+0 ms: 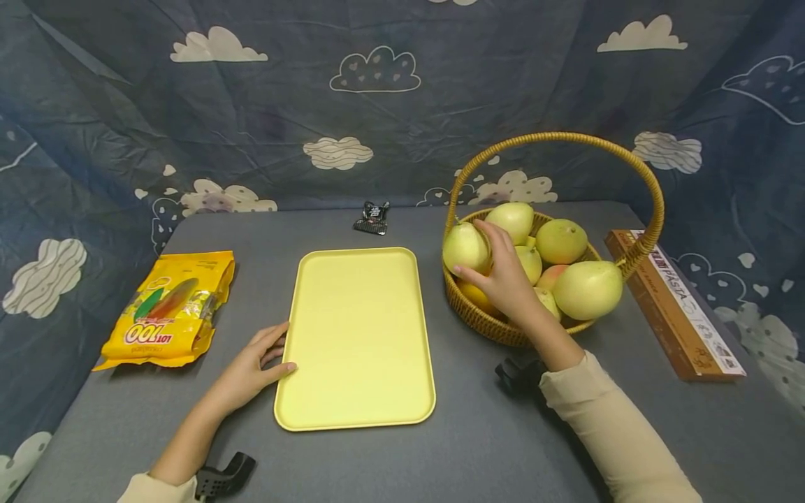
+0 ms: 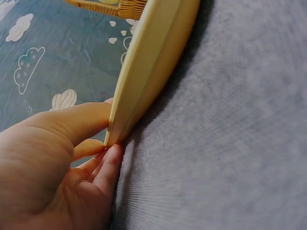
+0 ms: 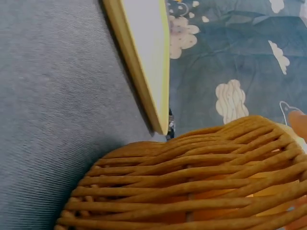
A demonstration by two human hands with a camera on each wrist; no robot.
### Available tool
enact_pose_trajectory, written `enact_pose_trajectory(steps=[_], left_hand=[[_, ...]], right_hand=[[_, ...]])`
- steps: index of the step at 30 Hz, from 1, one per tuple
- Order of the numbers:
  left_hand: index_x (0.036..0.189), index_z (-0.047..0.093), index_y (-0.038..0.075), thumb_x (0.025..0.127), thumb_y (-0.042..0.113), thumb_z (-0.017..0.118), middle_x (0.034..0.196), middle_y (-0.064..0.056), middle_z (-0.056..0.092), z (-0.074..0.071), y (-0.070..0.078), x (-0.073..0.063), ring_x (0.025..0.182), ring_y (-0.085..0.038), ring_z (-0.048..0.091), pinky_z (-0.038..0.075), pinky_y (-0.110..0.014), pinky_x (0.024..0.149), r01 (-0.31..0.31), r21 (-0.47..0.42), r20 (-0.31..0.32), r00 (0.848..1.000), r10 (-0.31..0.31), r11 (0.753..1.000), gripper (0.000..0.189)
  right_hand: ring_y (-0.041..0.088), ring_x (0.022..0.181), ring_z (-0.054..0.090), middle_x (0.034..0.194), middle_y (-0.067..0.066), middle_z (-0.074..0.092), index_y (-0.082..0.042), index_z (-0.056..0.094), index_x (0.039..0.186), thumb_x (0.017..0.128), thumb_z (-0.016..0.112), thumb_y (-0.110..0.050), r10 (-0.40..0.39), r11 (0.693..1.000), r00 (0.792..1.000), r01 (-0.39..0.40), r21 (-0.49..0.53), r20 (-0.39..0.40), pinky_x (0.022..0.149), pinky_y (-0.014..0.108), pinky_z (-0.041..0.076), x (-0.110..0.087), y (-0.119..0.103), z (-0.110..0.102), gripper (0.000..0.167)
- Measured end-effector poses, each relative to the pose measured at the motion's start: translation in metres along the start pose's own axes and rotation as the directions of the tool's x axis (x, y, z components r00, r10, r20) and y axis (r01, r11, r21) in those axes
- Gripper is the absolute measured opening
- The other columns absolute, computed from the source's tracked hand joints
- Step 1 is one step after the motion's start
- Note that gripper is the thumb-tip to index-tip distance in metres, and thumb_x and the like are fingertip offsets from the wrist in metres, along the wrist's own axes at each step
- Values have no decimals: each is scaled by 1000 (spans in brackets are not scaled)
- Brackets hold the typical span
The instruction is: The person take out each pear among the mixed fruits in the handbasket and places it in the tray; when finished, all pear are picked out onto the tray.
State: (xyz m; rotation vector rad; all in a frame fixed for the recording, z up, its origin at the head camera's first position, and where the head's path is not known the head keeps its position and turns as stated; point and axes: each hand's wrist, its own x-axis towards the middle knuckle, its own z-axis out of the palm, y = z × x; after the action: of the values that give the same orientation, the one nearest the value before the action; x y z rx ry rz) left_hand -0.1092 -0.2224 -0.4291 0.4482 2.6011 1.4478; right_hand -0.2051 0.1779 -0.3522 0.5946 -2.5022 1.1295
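Observation:
My left hand pinches the left edge of a yellow rectangular tray. In the left wrist view, the thumb lies over the tray's rim and fingertips sit at its lower edge. At the right, my right hand reaches under the handle of a wicker basket and grips a pale green pear at the basket's left side, thumb in front and fingers behind. More pears, other green fruit and an orange one lie in the basket. Only a fingertip shows in the right wrist view, past the woven wall.
A yellow candy bag lies on the left. At the back sits a small black packet. A brown pasta box lies right of the basket, whose tall handle arches over the fruit. A cloud-patterned cloth hangs behind.

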Motion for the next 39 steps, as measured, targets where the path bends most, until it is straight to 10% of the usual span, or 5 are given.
enact_pose_trajectory(steps=[17,27,39], left_hand=[[138,28,-5,81,9,67,132,-22,29,-3,-4,1,114,-33,40,42,-22,91,3,-97,-5,1000,-4,995,70],[138,29,-4,81,12,67,133,-21,29,-2,-6,2,114,-32,40,42,-27,92,-1,-116,-6,1000,0,993,70],[138,28,-4,81,11,67,133,-21,29,-4,-5,1,115,-32,39,42,-22,91,6,-124,2,1000,-6,992,70]], right_hand=[[25,111,44,136,3,36,-16,35,137,71,75,-40,198,971,968,-216,108,153,79,45,47,14,0,-11,81],[24,107,44,130,7,40,-9,39,132,70,78,-16,119,968,993,-117,223,7,79,41,46,5,-13,-1,74],[30,104,47,125,20,41,5,35,125,68,73,6,-29,893,999,20,449,14,79,37,47,18,-99,44,68]])
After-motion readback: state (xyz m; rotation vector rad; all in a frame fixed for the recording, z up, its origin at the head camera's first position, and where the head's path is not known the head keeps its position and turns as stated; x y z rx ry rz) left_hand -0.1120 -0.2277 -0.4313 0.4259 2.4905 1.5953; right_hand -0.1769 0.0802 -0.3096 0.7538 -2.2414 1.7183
